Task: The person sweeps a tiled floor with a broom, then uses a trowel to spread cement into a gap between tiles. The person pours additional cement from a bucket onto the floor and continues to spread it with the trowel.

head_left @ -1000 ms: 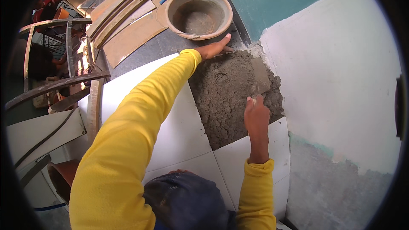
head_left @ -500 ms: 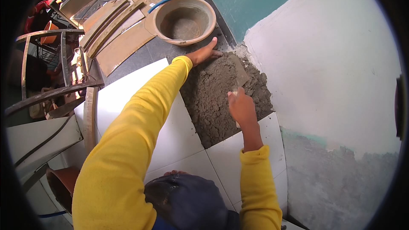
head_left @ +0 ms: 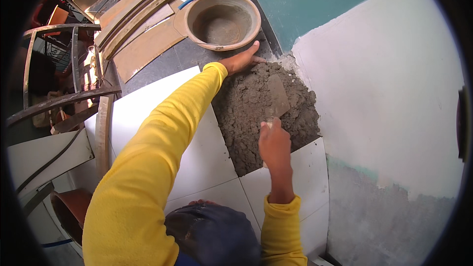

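Observation:
In my right hand point(head_left: 276, 143) is the handle of a trowel point(head_left: 277, 99), gripped in a closed fist. The trowel's flat blade points away from me and lies against a bed of wet grey mortar point(head_left: 244, 113). At the mortar's far left edge rests my left hand point(head_left: 241, 62), thumb and fingers apart, holding nothing. Its lower fingers are partly hidden beside the mortar. White floor tiles point(head_left: 197, 167) border the mortar on its left and near sides.
A round basin point(head_left: 222, 22) with a blue-sleeved handle stands just beyond my left hand. Wooden strips and brown board point(head_left: 143, 51) lie at the far left. A part-painted wall point(head_left: 379, 83) bounds the right side. An orange-brown bucket point(head_left: 74, 209) lies tipped at lower left.
My right hand has drawn the trowel slightly toward me over the mortar. My left hand keeps its place at the mortar's far edge. The whole view has shifted a little.

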### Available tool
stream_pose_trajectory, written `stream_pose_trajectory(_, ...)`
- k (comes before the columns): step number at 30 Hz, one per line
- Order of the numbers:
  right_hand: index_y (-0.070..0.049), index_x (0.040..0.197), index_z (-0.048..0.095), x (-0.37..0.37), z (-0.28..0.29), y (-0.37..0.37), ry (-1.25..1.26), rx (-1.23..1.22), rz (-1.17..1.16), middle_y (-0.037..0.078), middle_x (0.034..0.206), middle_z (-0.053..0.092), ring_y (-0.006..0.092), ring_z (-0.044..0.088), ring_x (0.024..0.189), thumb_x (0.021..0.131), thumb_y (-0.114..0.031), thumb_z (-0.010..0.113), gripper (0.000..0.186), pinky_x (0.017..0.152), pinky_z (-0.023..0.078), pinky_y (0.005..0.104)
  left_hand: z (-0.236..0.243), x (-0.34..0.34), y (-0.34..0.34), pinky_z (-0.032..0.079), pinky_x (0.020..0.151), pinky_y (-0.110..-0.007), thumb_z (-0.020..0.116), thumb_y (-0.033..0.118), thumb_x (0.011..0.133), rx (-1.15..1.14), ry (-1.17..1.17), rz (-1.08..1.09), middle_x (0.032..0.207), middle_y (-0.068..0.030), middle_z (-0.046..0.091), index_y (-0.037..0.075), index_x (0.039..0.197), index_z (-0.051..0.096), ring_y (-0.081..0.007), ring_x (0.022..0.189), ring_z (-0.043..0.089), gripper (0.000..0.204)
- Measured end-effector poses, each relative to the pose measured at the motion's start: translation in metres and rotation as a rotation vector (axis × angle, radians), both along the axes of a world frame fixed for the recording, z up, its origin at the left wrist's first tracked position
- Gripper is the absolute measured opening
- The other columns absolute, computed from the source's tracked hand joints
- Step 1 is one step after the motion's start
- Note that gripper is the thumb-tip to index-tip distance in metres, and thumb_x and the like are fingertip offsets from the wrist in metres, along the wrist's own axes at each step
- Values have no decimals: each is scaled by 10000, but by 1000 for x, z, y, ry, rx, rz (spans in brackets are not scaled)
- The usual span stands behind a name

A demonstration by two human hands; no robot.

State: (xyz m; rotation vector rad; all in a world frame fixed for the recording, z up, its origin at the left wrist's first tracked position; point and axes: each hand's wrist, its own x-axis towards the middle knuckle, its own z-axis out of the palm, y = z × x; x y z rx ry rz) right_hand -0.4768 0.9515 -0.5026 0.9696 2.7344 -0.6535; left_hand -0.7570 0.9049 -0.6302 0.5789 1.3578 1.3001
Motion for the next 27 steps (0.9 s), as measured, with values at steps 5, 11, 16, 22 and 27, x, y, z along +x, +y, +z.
stream_pose_trajectory(5,4,1147,551,-71,-18,1,-42,83,230,284,967,718,504,713,940,1066,-267,563,283,818,582,559,-28,-26,-9,90,1304,-439,135,793,1021,0,122,279,1711,-256,222,31,1663,246,-306,1620,131,1002)
stream_pose_trajectory(11,-41,1257,582,-15,-8,-2,-132,99,112,276,1079,709,492,701,1005,1061,-321,566,342,868,575,538,-4,-4,-20,43,1304,-481,106,769,1032,-59,196,120,1641,-192,420,101,1689,-5,-303,1624,141,944)
stream_pose_trajectory(16,-57,1364,557,-7,18,18,35,9,156,235,1052,692,459,711,948,1054,-294,580,391,829,568,537,2,-17,-36,47,1310,-495,46,779,1017,-56,150,100,1625,-203,433,102,1686,-76,-340,1624,125,960)
stream_pose_trajectory(22,-93,1443,516,25,53,-5,-189,187,262,194,1019,687,413,728,812,1060,-343,575,461,738,585,515,4,1,-32,22,1314,-482,53,831,986,-137,243,13,1711,-199,277,76,1634,365,-340,1626,110,1043)
stream_pose_trajectory(27,-100,1446,528,-21,-6,-16,-224,289,331,184,986,686,391,730,778,1062,-340,570,455,696,587,503,14,0,-33,35,1314,-475,62,859,965,-132,371,-90,1715,-189,277,54,1595,440,-324,1622,138,1090)
